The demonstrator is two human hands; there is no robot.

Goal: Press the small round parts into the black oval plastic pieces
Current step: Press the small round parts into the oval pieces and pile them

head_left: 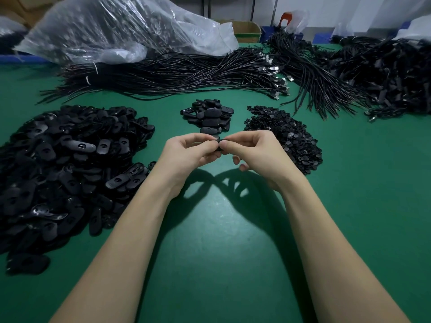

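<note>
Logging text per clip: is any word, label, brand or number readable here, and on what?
None readable.
Black oval plastic pieces: moulded marks only, no letters.
Clear plastic bag: no print visible.
Red-and-white object at the back: too blurred to tell.

Green table point(221, 252): oval pcs pile point(65, 164) L, small stack point(210, 115) ctr, round parts point(286, 134) R, cables point(186, 75) + bag point(121, 29) at back.

Green table point(221, 264), black cable bundles point(177, 73), clear plastic bag point(121, 31), cardboard box point(247, 31)
</note>
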